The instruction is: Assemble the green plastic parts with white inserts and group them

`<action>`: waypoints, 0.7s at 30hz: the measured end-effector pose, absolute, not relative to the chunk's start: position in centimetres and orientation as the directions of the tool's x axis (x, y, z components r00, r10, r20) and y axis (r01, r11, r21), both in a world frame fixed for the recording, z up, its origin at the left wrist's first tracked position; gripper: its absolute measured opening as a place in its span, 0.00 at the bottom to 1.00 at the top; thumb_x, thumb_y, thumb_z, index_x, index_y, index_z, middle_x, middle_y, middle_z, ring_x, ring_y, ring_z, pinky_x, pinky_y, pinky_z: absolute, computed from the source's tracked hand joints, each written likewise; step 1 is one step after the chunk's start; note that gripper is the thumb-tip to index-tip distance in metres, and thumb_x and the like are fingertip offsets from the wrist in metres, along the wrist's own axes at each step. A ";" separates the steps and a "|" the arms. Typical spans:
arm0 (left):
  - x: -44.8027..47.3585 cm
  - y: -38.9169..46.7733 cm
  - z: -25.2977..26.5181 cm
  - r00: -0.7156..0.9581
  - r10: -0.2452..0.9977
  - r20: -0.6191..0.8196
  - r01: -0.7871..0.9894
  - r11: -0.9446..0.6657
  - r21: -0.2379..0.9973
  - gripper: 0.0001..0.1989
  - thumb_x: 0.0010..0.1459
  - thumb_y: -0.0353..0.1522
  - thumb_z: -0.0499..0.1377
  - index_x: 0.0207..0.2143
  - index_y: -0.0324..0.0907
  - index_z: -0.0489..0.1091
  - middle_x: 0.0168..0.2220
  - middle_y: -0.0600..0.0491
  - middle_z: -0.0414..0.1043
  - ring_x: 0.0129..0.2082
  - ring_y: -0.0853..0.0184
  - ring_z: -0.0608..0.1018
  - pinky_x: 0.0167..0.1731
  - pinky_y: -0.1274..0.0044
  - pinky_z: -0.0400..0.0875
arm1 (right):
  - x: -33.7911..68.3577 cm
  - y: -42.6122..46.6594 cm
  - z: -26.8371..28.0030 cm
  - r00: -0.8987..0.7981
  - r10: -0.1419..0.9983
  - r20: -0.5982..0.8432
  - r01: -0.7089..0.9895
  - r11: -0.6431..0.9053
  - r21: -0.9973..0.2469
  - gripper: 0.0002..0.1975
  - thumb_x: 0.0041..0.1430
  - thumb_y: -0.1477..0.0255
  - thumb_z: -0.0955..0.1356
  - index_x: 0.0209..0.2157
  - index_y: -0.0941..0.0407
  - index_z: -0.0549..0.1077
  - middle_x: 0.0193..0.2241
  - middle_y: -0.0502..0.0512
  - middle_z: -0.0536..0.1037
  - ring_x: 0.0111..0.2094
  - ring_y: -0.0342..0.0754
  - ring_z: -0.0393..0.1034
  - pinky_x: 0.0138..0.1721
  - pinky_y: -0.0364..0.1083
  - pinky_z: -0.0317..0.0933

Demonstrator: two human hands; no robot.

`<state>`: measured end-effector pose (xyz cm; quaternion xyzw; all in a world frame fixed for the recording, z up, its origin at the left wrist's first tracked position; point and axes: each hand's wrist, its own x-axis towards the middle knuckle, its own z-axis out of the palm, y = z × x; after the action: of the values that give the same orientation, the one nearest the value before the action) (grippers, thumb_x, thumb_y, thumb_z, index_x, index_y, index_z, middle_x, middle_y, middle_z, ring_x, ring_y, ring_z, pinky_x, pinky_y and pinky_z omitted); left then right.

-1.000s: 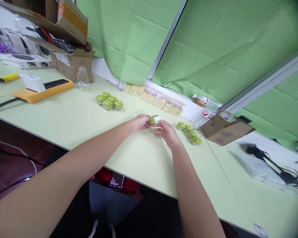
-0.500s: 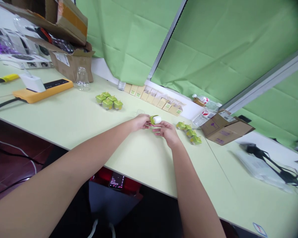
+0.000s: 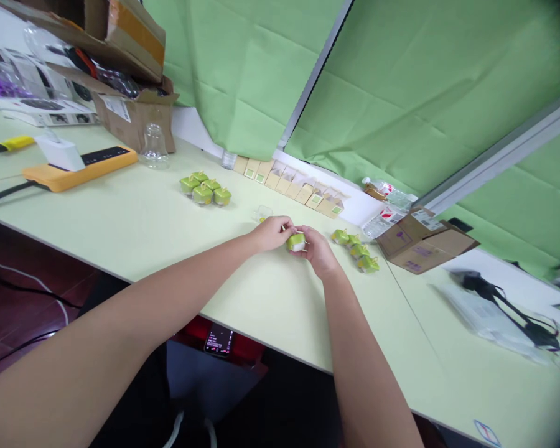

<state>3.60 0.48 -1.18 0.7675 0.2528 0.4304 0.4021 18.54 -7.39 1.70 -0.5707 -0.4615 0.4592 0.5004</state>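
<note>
Presently, the reference landmark is the orange power strip with a black socket panel (image 3: 51,178), lying on the pale green tabletop (image 3: 261,292). Left of the strip lies a yellow cable connector (image 3: 16,145). A white block-shaped plug (image 3: 64,154) stands on the strip. Behind the strip is an open brown cardboard box (image 3: 140,123); just beside the strip's right end stands a clear plastic bottle (image 3: 154,146). To the right of the strip, five small green-lidded clear containers (image 3: 202,195) sit in a cluster. Farther right of the strip lies a small clear plastic tray (image 3: 263,213).

Well to the right of the strip, the left hand (image 3: 271,234) has its fingertips drawn together at the upper left edge of a small green-capped white block (image 3: 297,242); whether they grip it cannot be told. This block is between the two hands, above the tabletop. The right hand (image 3: 319,250) has its fingers curled around the block's right side, holding it. Farther from the strip, beyond the right hand, are a second group of green-lidded containers (image 3: 358,251) and a brown cardboard carton (image 3: 413,242).
</note>
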 end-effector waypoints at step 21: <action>4.2 0.2 -1.2 0.547 0.817 0.180 -0.053 -0.181 0.982 0.11 0.53 0.37 0.65 0.33 0.37 0.77 0.27 0.53 0.75 0.25 0.72 0.72 0.28 0.79 0.67 | 18.3 -7.0 0.8 0.296 0.955 0.009 0.213 -0.057 -0.975 0.11 0.43 0.66 0.73 0.27 0.55 0.70 0.24 0.49 0.76 0.24 0.44 0.70 0.27 0.44 0.67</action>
<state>4.22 0.19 -1.20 0.6677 0.2861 0.3801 0.5726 18.26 -6.96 0.85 -0.6271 -0.4656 0.3677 0.5048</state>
